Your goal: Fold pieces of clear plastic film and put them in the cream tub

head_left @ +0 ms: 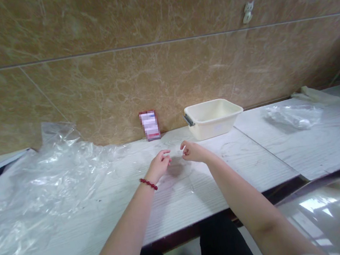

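Observation:
My left hand (160, 165), with a red bead bracelet (148, 184) at the wrist, is over the middle of the table with its fingers curled. Facing it a short gap away, my right hand (194, 152) has its fingers bent in a pinch. Between and below them a thin clear plastic bag (182, 181) shows only by faint edges and glints; both hands appear to pinch it, though its outline is hard to make out. Behind my right hand stands a cream plastic basin (217, 126) with a grey handle. A small red-edged card or box (150, 126), its face blurred, leans against the wall.
A large heap of clear plastic bags (58, 174) covers the left of the white wood-grain table (176, 211). More clear plastic (296, 116) lies on the right, past a seam. A brown marble wall (103, 86) closes off the back, with a small white cat-shaped hook (248, 12).

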`<state>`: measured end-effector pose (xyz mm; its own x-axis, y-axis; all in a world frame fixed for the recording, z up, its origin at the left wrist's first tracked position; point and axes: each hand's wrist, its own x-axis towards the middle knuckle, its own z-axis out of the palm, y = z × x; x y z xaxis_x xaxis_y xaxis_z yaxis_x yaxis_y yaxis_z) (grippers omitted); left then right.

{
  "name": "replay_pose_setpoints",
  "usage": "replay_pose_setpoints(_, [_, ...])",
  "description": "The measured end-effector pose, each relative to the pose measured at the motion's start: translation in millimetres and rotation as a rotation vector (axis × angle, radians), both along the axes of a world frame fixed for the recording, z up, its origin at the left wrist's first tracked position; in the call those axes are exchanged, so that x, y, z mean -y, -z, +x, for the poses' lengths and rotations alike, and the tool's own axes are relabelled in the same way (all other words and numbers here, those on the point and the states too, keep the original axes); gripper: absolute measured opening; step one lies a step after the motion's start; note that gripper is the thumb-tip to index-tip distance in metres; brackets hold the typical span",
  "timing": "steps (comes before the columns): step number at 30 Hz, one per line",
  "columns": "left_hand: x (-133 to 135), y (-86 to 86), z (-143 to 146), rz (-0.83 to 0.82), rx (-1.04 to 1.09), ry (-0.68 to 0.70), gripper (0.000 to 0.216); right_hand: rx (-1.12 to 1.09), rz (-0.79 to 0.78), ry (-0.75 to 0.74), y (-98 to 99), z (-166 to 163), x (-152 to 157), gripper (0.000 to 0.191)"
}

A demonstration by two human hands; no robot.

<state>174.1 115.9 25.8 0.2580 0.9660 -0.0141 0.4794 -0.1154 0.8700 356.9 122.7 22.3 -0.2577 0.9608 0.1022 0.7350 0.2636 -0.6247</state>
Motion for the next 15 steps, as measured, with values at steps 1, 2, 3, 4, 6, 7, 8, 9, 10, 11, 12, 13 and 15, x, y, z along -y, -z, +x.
replay_pose_setpoints(1, [0,1.6,4,-0.062,0.068,0.002,0.032,-0.021,0.008,-0.036,-0.9,-1,1,0.033])
replay_pose_setpoints(2, [0,3.8,7,-0.116,0.134,0.005,0.033,-0.036,0.009,-0.071,-1.9,-2,3,0.032])
replay_pose_setpoints(3, [1,6.6,9,-0.158,0.195,0.007,0.032,-0.043,0.005,-0.101,-2.9,-3,4,0.032])
replay_pose_setpoints(4, [3,9.8,11,-0.192,0.248,0.01,0.032,-0.042,-0.002,-0.126,-3.9,-5,6,0.031])
replay_pose_setpoints(6, [5,16.0,12,-0.248,0.336,0.014,0.032,-0.032,-0.009,-0.172,-5.4,-7,9,0.029])
replay_pose_setpoints(7, [6,18.8,12,-0.268,0.368,0.012,0.032,-0.029,-0.009,-0.194,-5.7,-9,10,0.028])
replay_pose_setpoints(8, [7,21.2,12,-0.282,0.39,0.007,0.031,-0.028,-0.006,-0.218,-5.8,-11,11,0.028])
replay_pose_setpoints(9, [7,23.2,12,-0.288,0.403,0.001,0.031,-0.029,-0.007,-0.239,-5.8,-12,12,0.028])
replay_pose_setpoints(10, [7,24.8,12,-0.287,0.403,-0.002,0.03,-0.031,-0.011,-0.255,-5.6,-13,13,0.029])
replay_pose_setpoints(11, [6,26.1,11,-0.277,0.389,0.002,0.029,-0.033,-0.019,-0.269,-5.6,-13,13,0.031])
replay_pose_setpoints(12, [5,27.1,11,-0.259,0.362,0.014,0.028,-0.034,-0.029,-0.282,-5.7,-13,13,0.032])
replay_pose_setpoints(13, [5,27.9,10,-0.233,0.32,0.027,0.026,-0.035,-0.035,-0.289,-6.1,-13,12,0.034])
replay_pose_setpoints(15, [3,29.1,8,-0.164,0.21,0.031,0.02,-0.028,-0.02,-0.274,-8.2,-9,11,0.032])
